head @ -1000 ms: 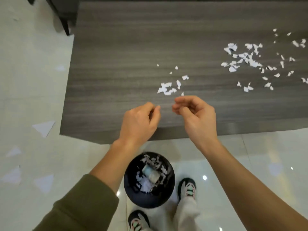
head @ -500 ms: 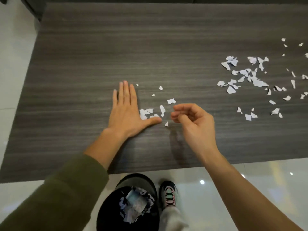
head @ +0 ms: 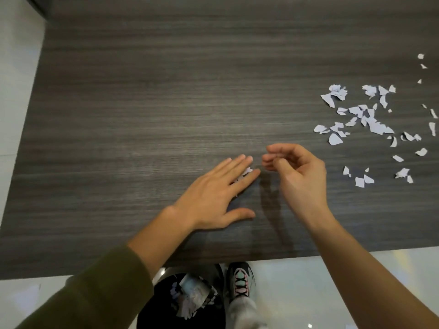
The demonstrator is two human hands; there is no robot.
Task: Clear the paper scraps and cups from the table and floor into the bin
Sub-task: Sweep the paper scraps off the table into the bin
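Note:
My left hand [head: 213, 195] lies flat on the dark wooden table [head: 166, 96], fingers straight, covering a small cluster of white paper scraps [head: 245, 172] that peek out between the fingers. My right hand [head: 297, 176] hovers just to its right with fingers curled inward; nothing shows between them. A larger scatter of white paper scraps [head: 365, 119] lies at the table's right side. The black bin [head: 166, 314] stands on the floor below the table's near edge, holding scraps and a crushed clear cup [head: 193, 293].
A shoe [head: 241, 280] and a trouser leg stand right of the bin on the glossy light floor [head: 308, 293]. More floor shows at the left of the table.
My left hand slid right across the table, sweeping the small scraps together under its fingers toward my right hand. The right hand stays curled in about the same spot.

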